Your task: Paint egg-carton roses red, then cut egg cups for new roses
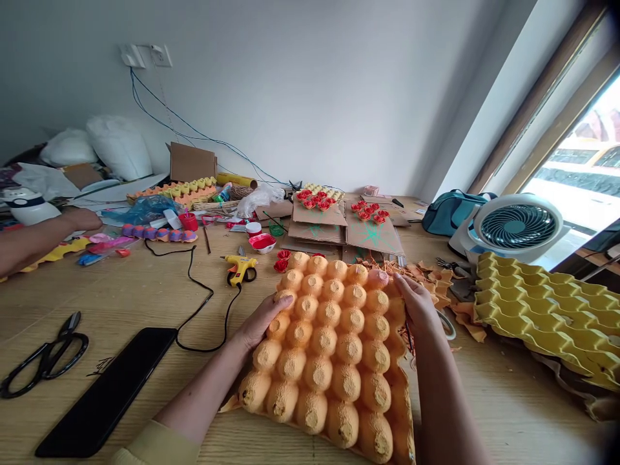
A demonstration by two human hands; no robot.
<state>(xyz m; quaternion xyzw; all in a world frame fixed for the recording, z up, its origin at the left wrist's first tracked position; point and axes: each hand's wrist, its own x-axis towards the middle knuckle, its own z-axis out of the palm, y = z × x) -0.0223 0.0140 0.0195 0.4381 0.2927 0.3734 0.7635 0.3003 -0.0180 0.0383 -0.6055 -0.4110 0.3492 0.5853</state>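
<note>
Landmark taken: yellow glue gun [238,272], laid on a wooden table [130,290]. Orange egg tray [329,342] found to the right of the glue gun and nearer the camera, domes turned up. Tray held between the two hands: its left edge is gripped by the left hand [264,316], thumb laid over the side, most fingers hidden beneath; its right edge, close to the far corner, is gripped by the right hand [417,300], the underside of that grip not shown. Hands set well apart, tray spanned between them. Whether the tray's near edge is borne by the table cannot be told.

Loose red flowers [282,259] noted to the right of the glue gun, by the tray's far-left corner. Red-lined bowl [262,243] placed just beyond the gun. Cardboard pieces [372,240], topped with red blooms [317,199], stacked beyond it and to the right. Orange scraps [438,278] scattered well to its right; yellow egg tray [542,316] set farther right again. Left of the gun, black cord [212,294] looped; black flat slab [109,391] and scissors [62,337] laid on that side, nearer the camera. Another person's arm [43,239] seen far left of the gun
</note>
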